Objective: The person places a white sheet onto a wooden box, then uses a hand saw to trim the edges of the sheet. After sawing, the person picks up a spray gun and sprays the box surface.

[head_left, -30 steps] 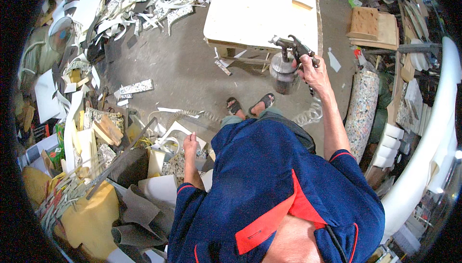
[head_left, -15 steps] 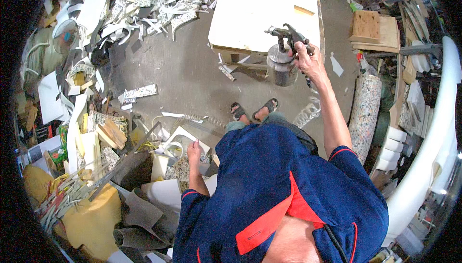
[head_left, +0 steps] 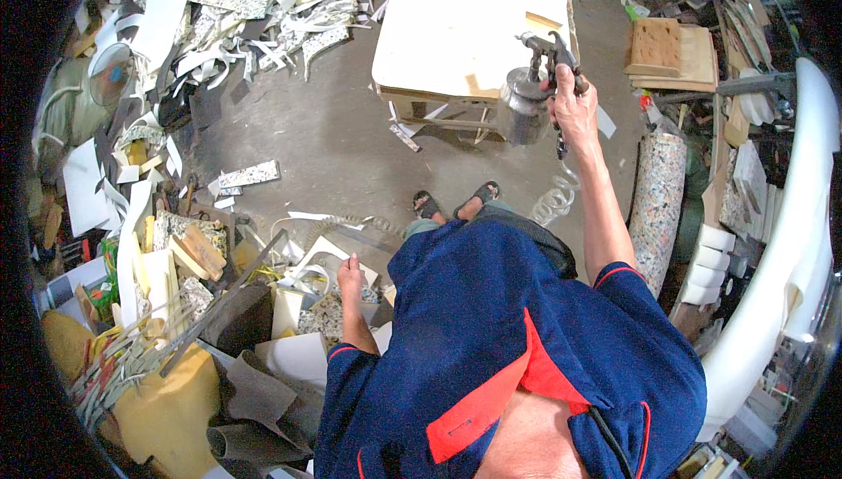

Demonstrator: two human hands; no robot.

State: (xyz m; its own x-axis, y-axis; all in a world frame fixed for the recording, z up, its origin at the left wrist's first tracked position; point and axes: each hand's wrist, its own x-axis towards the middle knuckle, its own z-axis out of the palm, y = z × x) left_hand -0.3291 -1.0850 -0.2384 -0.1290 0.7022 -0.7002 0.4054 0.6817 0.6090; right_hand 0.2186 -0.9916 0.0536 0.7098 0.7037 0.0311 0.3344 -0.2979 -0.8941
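Note:
My right hand [head_left: 574,110] is closed around the handle of a spray gun [head_left: 553,62]. A grey metal cup [head_left: 524,109] hangs below the gun's nozzle, and a coiled air hose [head_left: 554,198] runs down from its grip. The gun is in front of the near right corner of a table with a pale top [head_left: 465,32]; its nozzle points left. My left hand [head_left: 351,279] hangs low at my side, above foam scraps, with nothing visible in it. Its fingers are partly hidden, but a fingertip stands apart.
Foam offcuts [head_left: 298,14] are heaped at the far left, and more scraps surround a yellow foam piece [head_left: 171,400] at near left. On the right stand a speckled foam roll [head_left: 660,207], wooden boards [head_left: 671,49] and a long white roll [head_left: 772,295]. Another coiled hose [head_left: 364,223] lies near my feet.
My right hand has brought the spray gun slightly to the right, and the gun's angle has turned a little. The whole view has shifted slightly. My left hand hangs much as before.

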